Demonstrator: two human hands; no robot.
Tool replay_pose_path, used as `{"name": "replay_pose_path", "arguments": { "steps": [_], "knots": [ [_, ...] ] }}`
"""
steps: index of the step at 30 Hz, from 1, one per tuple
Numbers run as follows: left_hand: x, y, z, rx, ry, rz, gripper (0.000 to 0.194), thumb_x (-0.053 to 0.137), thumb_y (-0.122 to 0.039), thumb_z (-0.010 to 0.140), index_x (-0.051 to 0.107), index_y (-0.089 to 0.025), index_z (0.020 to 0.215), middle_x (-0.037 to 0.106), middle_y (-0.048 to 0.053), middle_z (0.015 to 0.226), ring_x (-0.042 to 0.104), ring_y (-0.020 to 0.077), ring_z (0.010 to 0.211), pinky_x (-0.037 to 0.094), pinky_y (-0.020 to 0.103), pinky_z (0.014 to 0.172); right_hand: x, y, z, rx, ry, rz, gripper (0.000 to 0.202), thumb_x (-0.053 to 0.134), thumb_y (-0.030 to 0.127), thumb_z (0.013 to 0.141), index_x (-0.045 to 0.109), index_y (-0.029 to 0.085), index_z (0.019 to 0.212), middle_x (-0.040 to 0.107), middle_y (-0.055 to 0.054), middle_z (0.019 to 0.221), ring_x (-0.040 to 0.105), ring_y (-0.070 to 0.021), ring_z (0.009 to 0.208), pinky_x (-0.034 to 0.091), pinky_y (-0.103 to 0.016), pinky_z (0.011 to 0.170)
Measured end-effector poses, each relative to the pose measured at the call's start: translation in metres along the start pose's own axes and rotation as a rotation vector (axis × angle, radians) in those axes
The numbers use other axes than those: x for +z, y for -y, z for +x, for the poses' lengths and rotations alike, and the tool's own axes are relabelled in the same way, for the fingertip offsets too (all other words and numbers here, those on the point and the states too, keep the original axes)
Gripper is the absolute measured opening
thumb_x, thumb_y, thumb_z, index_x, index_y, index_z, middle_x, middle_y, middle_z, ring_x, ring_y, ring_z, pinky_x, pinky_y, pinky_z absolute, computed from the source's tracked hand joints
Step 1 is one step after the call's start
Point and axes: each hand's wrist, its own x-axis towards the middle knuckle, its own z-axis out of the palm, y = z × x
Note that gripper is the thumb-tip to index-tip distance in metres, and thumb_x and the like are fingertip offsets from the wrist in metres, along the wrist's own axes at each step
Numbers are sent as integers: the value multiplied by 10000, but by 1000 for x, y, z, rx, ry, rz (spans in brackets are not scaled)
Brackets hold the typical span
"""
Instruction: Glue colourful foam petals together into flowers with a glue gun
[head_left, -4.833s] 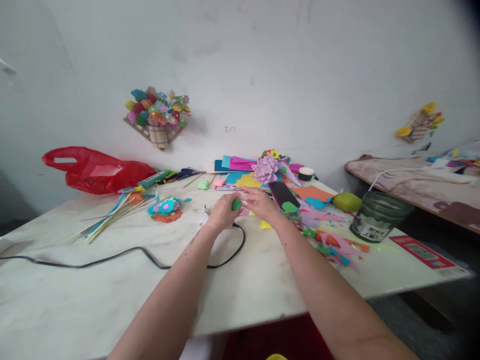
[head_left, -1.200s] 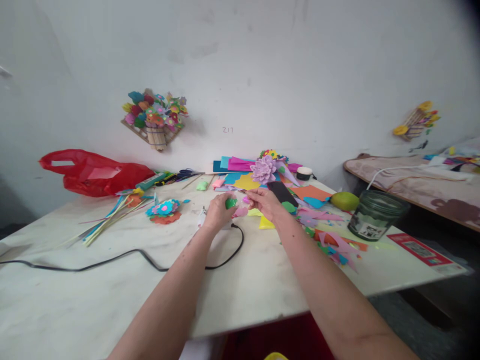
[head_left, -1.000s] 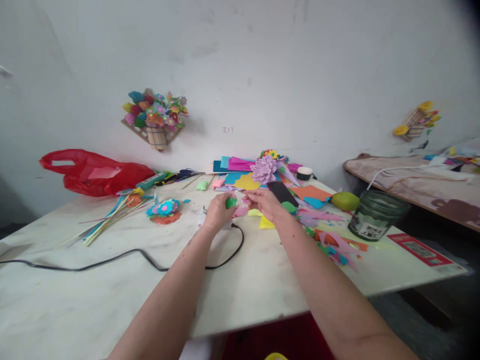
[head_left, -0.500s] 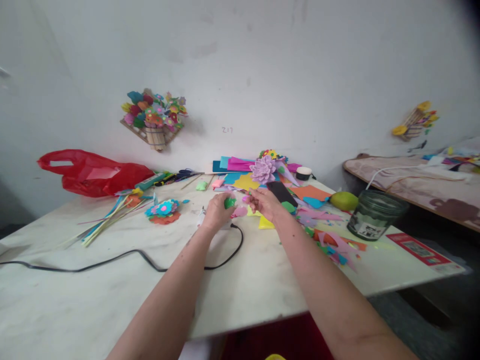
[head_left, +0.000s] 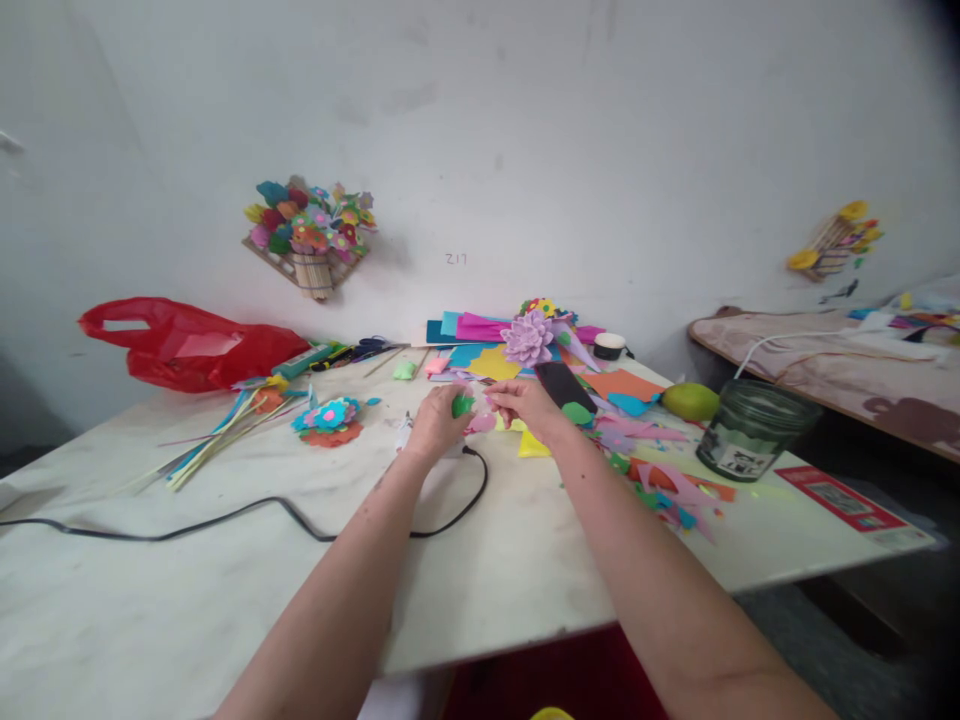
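Observation:
My left hand (head_left: 435,420) is closed round a small green piece (head_left: 463,405), perhaps foam or paper; its lower part is hidden by the fingers. Close by on the right, my right hand (head_left: 521,405) has its fingertips pinched together at something small and pinkish, too blurred to name. A narrow gap separates the two hands. Beneath and between them lie pink pieces (head_left: 480,423) and a yellow sheet (head_left: 532,445). A black phone (head_left: 564,386) lies just beyond my right hand. Left of my left hand sits a layered blue and orange flower (head_left: 330,415).
A black cable (head_left: 277,503) crosses the table (head_left: 187,600). Toward the right are coloured scraps (head_left: 667,490), a green mango-like fruit (head_left: 688,402) and a dark glass jar (head_left: 754,430). A red bag (head_left: 195,350) and thin sticks (head_left: 217,440) lie left. A purple flower (head_left: 527,338) stands at the back.
My right fingertips have shifted slightly left, closer to the green piece in my left hand. The pink bit at them shows less clearly now. My left hand stays nearly still.

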Motion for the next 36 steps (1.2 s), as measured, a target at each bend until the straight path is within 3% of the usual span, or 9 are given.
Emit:
{"name": "replay_pose_path", "arguments": {
  "steps": [9, 30, 36],
  "knots": [
    [1, 1, 0, 12, 18, 29, 336, 596, -249, 661, 558, -167, 983, 627, 80, 938, 561, 213, 918, 436, 344, 826, 4, 4, -4, -28, 35, -140, 216, 640, 257, 625, 644, 109, 783, 570, 18, 532, 418, -38, 360, 352, -172, 346],
    [0, -1, 0, -4, 31, 19, 349, 622, -291, 661, 552, -188, 988, 625, 65, 945, 561, 210, 931, 436, 344, 825, 4, 5, -5, 48, 57, -61, 174, 619, 211, 625, 634, 109, 766, 575, 22, 501, 420, -42, 335, 325, -177, 347],
    [-3, -4, 0, -7, 59, 10, 336, 622, -296, 662, 559, -180, 970, 625, 67, 953, 557, 208, 937, 432, 339, 830, 5, 3, -4, -14, 63, -111, 230, 597, 209, 633, 647, 111, 835, 563, 32, 498, 407, -39, 334, 328, -174, 347]
  ]
}}
